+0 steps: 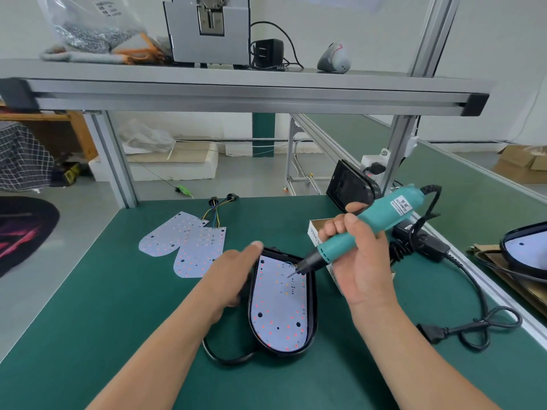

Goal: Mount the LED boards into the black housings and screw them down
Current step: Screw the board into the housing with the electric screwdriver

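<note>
Green matting covers the surface [118, 306], and near its middle lies the black housing [312, 306], open side up, with one LED board [278, 303] seated inside its rim. That is the only thing we see in it. We judge the board thin, light and stiff, yet easy to scratch or crack on its face. It is best handled by its bare edges, and it probably needs only gentle pressure from the bit. The housing looks like rigid plastic that may slide on the matting, so we want it braced at its side wall.

Our left hand [233, 270] lies against the housing's left wall, the thumb stretched along the top edge. We cannot tell whether its fingers curl round the wall, as the palm hides them. Our right hand [355, 255] grasps the teal screwdriver [381, 220], fingers [337, 226] wrapped round the barrel. The bit points down at the upper part of the board.

Two spare boards [183, 244] lie overlapped on the matting to the left, wires trailing from their far ends. Behind our right hand stands a cardboard box [318, 229] with its top open, but its contents are hidden from us. A second housing [349, 184] leans upright at the back, its hollow turned away from us.
</note>
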`<state>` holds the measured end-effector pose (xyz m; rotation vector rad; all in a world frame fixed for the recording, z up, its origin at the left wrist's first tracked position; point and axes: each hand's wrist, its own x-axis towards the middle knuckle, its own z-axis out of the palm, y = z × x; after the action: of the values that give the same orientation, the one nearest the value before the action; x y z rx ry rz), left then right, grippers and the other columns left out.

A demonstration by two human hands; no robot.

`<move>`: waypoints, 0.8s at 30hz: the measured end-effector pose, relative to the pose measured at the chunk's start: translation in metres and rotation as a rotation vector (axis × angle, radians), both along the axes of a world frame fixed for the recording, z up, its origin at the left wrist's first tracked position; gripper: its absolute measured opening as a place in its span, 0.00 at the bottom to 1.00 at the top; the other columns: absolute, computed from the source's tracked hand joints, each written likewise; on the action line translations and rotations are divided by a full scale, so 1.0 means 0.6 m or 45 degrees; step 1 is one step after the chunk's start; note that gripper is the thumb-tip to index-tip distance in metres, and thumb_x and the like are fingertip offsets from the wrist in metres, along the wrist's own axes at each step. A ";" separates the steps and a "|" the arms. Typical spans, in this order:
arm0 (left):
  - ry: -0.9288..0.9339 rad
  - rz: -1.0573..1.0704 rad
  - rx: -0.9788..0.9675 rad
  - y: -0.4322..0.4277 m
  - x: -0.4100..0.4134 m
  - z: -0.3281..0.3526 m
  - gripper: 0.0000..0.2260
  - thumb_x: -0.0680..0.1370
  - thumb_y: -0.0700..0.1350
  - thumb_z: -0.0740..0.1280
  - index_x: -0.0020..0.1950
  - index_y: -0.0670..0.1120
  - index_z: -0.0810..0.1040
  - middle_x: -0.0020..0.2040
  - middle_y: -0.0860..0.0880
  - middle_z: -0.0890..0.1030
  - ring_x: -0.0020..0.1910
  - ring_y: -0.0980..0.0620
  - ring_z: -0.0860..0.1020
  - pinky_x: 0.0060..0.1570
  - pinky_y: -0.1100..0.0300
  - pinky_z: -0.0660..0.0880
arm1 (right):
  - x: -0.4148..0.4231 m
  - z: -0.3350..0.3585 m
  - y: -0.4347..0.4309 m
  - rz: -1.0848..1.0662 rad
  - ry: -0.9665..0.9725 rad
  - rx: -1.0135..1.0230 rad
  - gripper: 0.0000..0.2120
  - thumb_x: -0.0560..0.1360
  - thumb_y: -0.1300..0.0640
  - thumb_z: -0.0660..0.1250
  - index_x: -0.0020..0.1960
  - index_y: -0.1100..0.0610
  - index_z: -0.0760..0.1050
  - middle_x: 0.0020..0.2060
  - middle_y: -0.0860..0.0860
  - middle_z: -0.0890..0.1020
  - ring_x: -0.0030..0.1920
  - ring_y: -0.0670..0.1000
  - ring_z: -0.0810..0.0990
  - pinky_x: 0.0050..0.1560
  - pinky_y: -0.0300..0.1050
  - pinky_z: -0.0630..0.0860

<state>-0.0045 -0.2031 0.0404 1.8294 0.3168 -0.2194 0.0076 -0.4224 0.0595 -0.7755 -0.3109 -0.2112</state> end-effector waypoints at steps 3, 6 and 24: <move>0.033 0.230 -0.508 0.016 0.006 0.004 0.04 0.82 0.37 0.61 0.50 0.40 0.75 0.36 0.47 0.73 0.28 0.53 0.64 0.23 0.63 0.61 | 0.002 -0.004 0.000 0.024 0.064 0.084 0.05 0.80 0.63 0.67 0.54 0.54 0.77 0.38 0.52 0.73 0.39 0.52 0.76 0.50 0.48 0.78; 0.035 0.300 -0.826 0.032 0.003 0.004 0.11 0.83 0.29 0.55 0.56 0.33 0.77 0.42 0.42 0.78 0.29 0.54 0.70 0.22 0.66 0.66 | 0.005 -0.006 0.001 0.017 0.090 0.122 0.05 0.79 0.62 0.67 0.54 0.54 0.77 0.38 0.52 0.72 0.39 0.52 0.76 0.50 0.48 0.78; -0.027 0.478 -1.320 0.040 0.012 -0.010 0.18 0.80 0.22 0.47 0.61 0.28 0.73 0.59 0.30 0.78 0.54 0.38 0.85 0.50 0.53 0.81 | 0.050 0.017 0.060 -0.081 0.201 0.316 0.06 0.79 0.65 0.66 0.51 0.55 0.76 0.37 0.52 0.73 0.38 0.52 0.76 0.45 0.47 0.77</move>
<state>0.0029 -0.1789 0.0346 0.7308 0.4203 -0.0691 0.0378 -0.3862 0.0698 -0.5530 -0.1076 -0.2416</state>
